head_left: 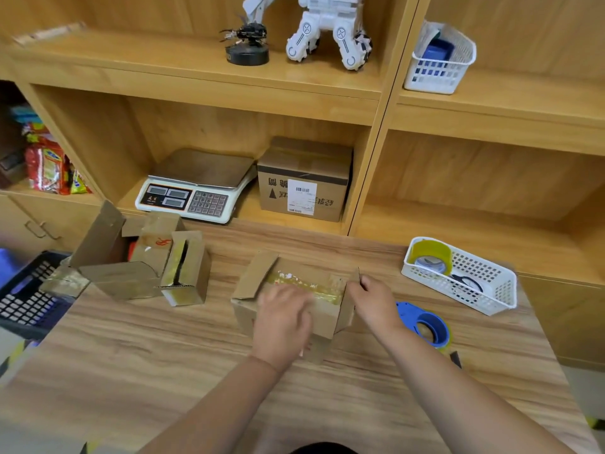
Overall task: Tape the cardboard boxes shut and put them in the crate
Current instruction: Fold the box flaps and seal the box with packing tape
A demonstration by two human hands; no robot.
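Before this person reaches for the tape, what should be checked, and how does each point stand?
1. Flaps of box flat: not ok, side flaps stand up.
2. Left hand steadies box: ok, rests on top.
3. Right hand holds right flap: ok, pinches its edge.
4. Tape dispenser within reach: ok, on table beside box.
5. Room in crate: cannot tell, mostly out of view.

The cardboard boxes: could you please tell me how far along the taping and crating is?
Nothing looks finished: no box shows in the crate. In hand: the left hand presses down on the middle box while the right hand pinches its right flap. Left: tape it with the blue tape dispenser, close the two open boxes at left, crate all three.
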